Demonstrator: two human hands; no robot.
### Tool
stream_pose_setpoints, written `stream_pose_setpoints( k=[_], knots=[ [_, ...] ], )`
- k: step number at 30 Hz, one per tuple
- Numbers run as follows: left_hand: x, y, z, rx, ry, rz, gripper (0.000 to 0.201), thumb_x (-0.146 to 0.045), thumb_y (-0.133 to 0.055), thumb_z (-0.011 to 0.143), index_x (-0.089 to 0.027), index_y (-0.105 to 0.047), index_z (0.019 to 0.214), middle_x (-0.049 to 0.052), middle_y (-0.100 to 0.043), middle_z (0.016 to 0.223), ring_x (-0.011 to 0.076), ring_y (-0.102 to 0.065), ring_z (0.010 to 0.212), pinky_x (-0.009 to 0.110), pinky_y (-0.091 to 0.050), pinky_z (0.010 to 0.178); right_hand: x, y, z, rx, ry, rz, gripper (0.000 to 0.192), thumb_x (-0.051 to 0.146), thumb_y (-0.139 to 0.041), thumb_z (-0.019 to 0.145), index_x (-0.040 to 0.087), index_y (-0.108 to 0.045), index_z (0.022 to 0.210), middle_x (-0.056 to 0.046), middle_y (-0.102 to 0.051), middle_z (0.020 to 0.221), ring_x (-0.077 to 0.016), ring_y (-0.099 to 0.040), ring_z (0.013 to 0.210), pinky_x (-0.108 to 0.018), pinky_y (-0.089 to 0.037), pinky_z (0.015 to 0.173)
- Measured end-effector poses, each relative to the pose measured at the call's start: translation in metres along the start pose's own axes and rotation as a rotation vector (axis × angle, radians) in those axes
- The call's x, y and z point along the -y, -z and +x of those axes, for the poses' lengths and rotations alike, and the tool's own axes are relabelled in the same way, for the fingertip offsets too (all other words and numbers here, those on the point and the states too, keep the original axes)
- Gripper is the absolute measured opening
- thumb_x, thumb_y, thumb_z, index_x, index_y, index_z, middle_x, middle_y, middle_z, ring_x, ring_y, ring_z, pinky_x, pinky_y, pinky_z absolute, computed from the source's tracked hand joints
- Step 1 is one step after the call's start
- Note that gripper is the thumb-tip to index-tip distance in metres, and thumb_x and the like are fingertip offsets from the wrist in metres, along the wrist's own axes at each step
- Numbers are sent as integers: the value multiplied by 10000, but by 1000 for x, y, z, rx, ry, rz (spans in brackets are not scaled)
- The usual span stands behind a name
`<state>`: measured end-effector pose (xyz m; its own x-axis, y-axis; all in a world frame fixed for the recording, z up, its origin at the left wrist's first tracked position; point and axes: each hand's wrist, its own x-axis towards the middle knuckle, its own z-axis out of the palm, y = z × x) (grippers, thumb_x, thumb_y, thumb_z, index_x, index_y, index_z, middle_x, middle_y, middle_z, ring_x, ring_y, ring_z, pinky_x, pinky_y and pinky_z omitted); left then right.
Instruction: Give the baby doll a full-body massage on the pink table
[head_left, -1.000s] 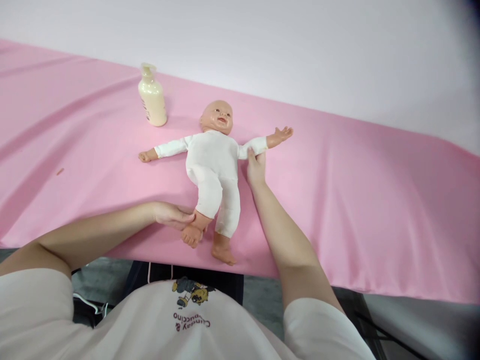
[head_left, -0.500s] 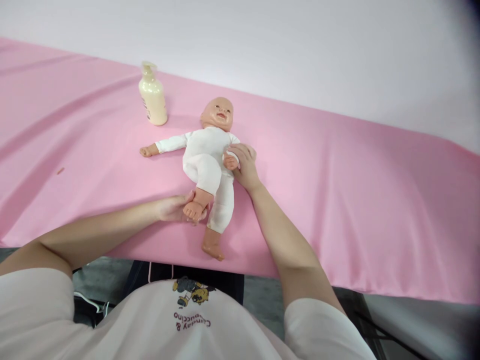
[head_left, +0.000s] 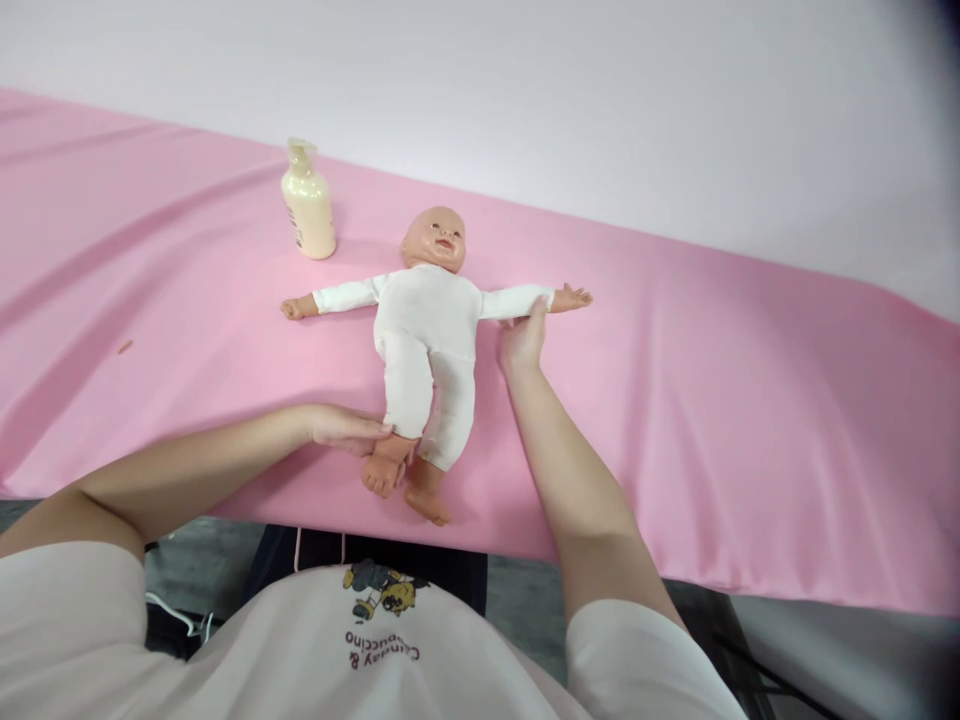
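Observation:
A baby doll (head_left: 429,310) with a white cloth body lies on its back on the pink cloth, its head toward the far edge. Both of its arms stretch out sideways. My left hand (head_left: 351,428) is closed around the doll's lower leg at the left, thumb on top and fingers mostly hidden beneath. My right hand (head_left: 525,335) holds the doll's forearm on the right, the thumb over the sleeve and the other fingers under it. The doll's other leg rests beside the held one, its foot near the front edge.
A cream pump bottle (head_left: 310,215) stands upright to the left of the doll's head. Pink cloth (head_left: 720,400) with folds covers the table. A small brownish scrap (head_left: 125,347) lies at the left. Behind the table rises a white surface (head_left: 600,110).
My right hand has drawn the doll's arm from across its body outward to the right. My left hand has lowered and straightened the bent leg toward the front edge.

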<state>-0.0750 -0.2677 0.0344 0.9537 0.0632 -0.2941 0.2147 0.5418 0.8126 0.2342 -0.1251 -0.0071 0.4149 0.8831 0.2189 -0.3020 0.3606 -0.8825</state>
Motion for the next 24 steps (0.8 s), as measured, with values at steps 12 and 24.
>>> stream_pose_setpoints(
  k=[12, 24],
  knots=[
    [-6, 4, 2, -590, -362, -124, 537, -551, -711, 825, -182, -681, 1214, 122, -742, 1095, 309, -686, 1039, 407, -561, 877, -8, 15, 16, -180, -115, 182, 569, 387, -506, 868, 355, -416, 1429, -38, -467, 1501, -147, -633, 1207, -397, -550, 988],
    [1, 19, 26, -1101, -641, 258, 699, -537, -704, 835, -243, -304, 1326, 114, -521, 1352, 263, -550, 1225, 439, -507, 988, -4, 0, 18, -158, -154, 286, 301, 300, -575, 838, 247, -573, 1135, 78, -577, 707, -116, -641, 656, -296, -599, 748]
  ],
)
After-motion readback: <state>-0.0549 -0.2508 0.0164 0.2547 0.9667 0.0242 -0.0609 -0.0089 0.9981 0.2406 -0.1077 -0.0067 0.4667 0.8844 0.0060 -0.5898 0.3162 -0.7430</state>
